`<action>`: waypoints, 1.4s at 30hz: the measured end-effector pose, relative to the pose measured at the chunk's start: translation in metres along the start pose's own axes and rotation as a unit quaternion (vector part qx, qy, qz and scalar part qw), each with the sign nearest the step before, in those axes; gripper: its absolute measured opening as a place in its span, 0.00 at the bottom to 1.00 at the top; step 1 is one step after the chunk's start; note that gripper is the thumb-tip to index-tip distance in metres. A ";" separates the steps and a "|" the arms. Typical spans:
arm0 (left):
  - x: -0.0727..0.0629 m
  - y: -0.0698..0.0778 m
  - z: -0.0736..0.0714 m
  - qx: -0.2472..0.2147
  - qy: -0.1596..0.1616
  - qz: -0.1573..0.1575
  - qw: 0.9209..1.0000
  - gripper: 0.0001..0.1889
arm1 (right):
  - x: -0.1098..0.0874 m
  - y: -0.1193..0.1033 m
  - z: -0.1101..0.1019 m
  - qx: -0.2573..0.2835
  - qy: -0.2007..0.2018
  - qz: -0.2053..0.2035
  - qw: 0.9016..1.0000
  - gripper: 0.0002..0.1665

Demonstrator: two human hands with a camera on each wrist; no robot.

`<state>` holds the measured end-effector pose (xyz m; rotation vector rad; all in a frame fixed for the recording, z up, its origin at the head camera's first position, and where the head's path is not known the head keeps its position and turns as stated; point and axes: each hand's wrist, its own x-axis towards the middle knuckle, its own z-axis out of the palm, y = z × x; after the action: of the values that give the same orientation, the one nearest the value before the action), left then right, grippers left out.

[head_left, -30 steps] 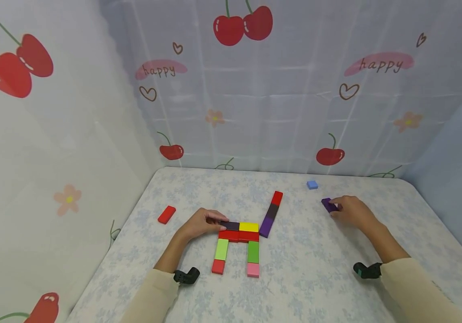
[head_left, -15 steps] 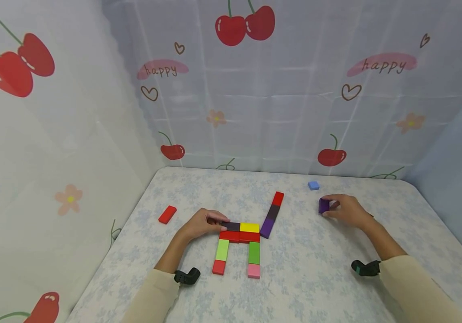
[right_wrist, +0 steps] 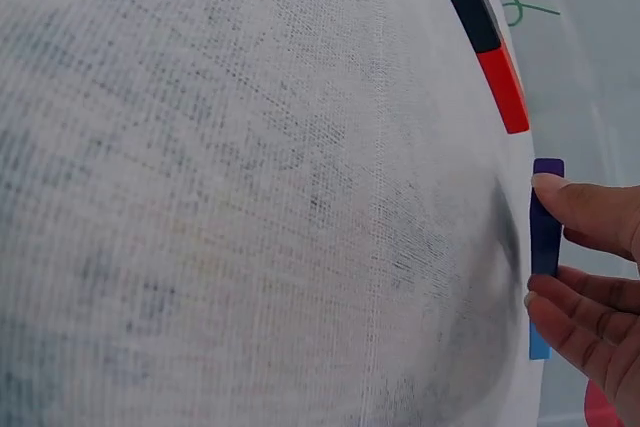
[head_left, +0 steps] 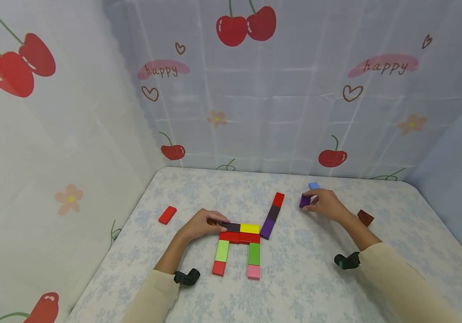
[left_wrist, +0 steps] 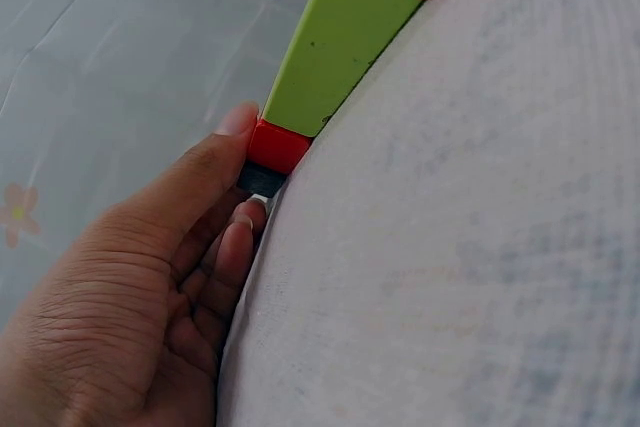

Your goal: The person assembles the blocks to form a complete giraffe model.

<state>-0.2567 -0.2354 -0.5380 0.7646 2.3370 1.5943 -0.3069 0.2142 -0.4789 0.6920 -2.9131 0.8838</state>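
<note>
My left hand (head_left: 202, 224) holds the left end of a black block (head_left: 231, 227) between thumb and fingers. Beside it lies a yellow block (head_left: 250, 229), with two red blocks (head_left: 249, 238) along their near side. Two legs run toward me: light green (head_left: 222, 250) ending in red, and green (head_left: 254, 254) ending in pink. A slanted row of red, black and purple blocks (head_left: 267, 228) touches or nearly touches the right end. To the right of that row, my right hand (head_left: 328, 204) pinches another purple block (right_wrist: 546, 227), thumb on one end, fingers on the other.
A loose red block (head_left: 167, 215) lies left of the figure. Behind the right hand is a light blue block (head_left: 314, 185), partly covered. A brown block (head_left: 365, 217) lies beside the right forearm. A cherry-patterned curtain (head_left: 255, 103) borders the table's back.
My right hand has turned the purple block on end and carried it left, closer to the slanted row. The brown block has come into sight behind it. My left hand stays put.
</note>
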 end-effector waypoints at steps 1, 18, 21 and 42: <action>0.000 0.000 0.000 -0.001 -0.001 0.000 1.000 0.15 | 0.003 0.001 0.002 -0.003 0.004 0.000 1.000 0.29; -0.004 0.000 -0.003 0.015 0.002 -0.007 1.000 0.15 | 0.022 -0.006 0.020 0.025 0.041 0.096 0.994 0.23; -0.004 0.002 -0.003 0.019 0.007 -0.004 1.000 0.15 | 0.023 -0.008 0.018 0.087 0.028 0.144 0.985 0.30; 0.000 -0.001 -0.001 -0.001 -0.002 0.006 1.000 0.15 | 0.055 -0.008 0.030 0.174 0.012 0.226 0.958 0.38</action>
<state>-0.2577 -0.2363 -0.5390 0.7823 2.3326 1.5990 -0.3502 0.1700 -0.4922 -0.0016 -2.9686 1.4535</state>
